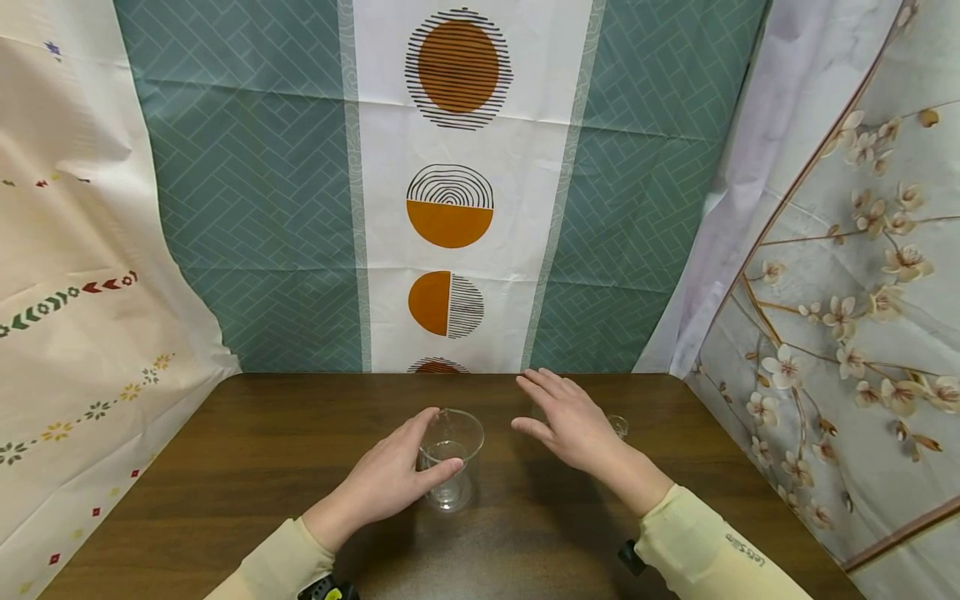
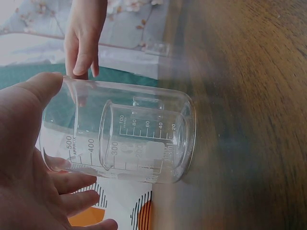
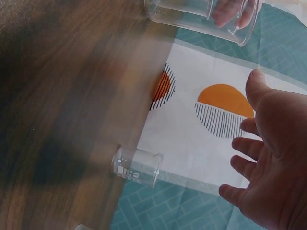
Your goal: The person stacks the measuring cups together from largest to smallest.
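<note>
Reaching over a dark brown wooden surface from its near side, wearing pale yellow-green sleeves and black devices at both wrists. Gripping a large clear beaker at its rim with the left hand, pressing the thumb on the near side and resting the index finger against the opposite side, while extending the other fingers loosely past the glass. Showing the large clear beaker upright around the middle of the surface, printed with white marks up to 500, and containing a smaller clear beaker, upright too, with marks running from 20 to 100. Holding the right hand open in the air, well apart from the large clear beaker, spreading its thumb and relaxing its fingers. Partly covering, in the head view, a separate glass beaker standing upright toward the back, and partly covering another glass piece farther right. Facing, beyond the far edge, a teal cloth bearing a white panel of orange and black-lined circles, between a cream patterned cloth on the left and a pale blossom-printed cloth on the right.
</note>
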Demonstrator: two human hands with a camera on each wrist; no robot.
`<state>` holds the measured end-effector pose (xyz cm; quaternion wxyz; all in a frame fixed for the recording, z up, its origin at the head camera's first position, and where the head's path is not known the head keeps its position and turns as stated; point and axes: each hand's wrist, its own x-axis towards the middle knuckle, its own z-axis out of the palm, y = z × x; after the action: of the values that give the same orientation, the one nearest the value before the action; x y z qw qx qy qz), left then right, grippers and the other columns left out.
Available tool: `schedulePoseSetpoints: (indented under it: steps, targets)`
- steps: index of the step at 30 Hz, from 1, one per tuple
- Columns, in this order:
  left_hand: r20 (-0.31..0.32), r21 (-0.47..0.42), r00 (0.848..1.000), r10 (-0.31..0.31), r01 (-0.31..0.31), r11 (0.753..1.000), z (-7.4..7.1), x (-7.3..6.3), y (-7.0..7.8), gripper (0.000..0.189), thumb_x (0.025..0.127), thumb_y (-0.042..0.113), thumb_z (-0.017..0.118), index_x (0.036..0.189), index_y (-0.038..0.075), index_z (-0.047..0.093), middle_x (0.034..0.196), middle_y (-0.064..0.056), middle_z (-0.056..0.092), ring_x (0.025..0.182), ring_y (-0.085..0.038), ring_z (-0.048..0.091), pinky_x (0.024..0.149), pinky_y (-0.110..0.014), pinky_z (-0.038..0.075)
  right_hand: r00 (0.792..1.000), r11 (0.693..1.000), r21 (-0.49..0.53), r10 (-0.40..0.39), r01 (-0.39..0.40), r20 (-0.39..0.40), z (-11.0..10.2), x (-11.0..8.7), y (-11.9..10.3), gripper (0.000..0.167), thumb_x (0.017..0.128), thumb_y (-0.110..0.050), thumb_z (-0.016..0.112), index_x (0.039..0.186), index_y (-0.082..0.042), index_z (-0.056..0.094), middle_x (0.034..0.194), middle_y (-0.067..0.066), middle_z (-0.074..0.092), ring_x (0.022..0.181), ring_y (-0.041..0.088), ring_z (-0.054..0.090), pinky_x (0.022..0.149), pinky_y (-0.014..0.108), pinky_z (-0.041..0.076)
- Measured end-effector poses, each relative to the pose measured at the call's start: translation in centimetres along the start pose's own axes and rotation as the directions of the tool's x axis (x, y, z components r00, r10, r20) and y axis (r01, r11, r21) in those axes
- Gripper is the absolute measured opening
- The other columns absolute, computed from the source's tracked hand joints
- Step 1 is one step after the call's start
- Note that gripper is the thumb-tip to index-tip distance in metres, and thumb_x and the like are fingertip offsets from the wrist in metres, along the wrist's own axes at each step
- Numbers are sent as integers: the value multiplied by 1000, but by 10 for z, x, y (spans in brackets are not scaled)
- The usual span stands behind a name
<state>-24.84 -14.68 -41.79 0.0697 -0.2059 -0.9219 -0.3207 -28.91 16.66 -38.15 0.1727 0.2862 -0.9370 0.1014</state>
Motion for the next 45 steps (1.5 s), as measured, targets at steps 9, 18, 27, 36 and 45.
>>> schedulePoseSetpoints:
  steps: [9,18,27,36,45]
  targets:
    - [3,-1,1000,-5,5,1000,0,0,-1,97,99,71,71,166,7,43,159,-10,59,143,-33,59,112,-61,50,1000,1000,-3,18,-18,22,0,2,1,74,107,-49,71,164,-6,52,169,18,48,160,42,38,127,62,31]
    - [2,0,1000,0,0,1000,0,0,0,97,98,73,70,165,7,44,158,-10,60,142,-33,60,111,-61,51,1000,1000,-22,22,-22,16,2,4,3,74,106,-48,72,163,-5,53,168,18,48,159,42,39,126,63,32]
    - [-4,-2,1000,1,-1,1000,0,-1,0,96,98,72,70,165,8,45,158,-10,60,141,-32,60,110,-61,51,1000,999,-40,28,-27,11,4,7,5,74,106,-49,72,162,-4,53,167,19,50,158,42,40,125,64,33]
    - [-2,-4,1000,0,0,1000,0,-1,0,97,99,73,70,166,8,44,159,-8,59,143,-32,60,110,-61,51,999,998,-56,38,-37,21,5,9,8,76,106,-51,71,163,-4,52,168,20,48,158,44,40,125,65,32]
    - [0,-10,1000,-5,5,1000,0,-2,0,96,99,73,69,166,9,43,160,-7,59,143,-31,59,111,-60,50,997,996,-62,63,-60,41,8,11,14,77,106,-51,70,164,-4,51,169,20,47,159,43,39,126,66,31]
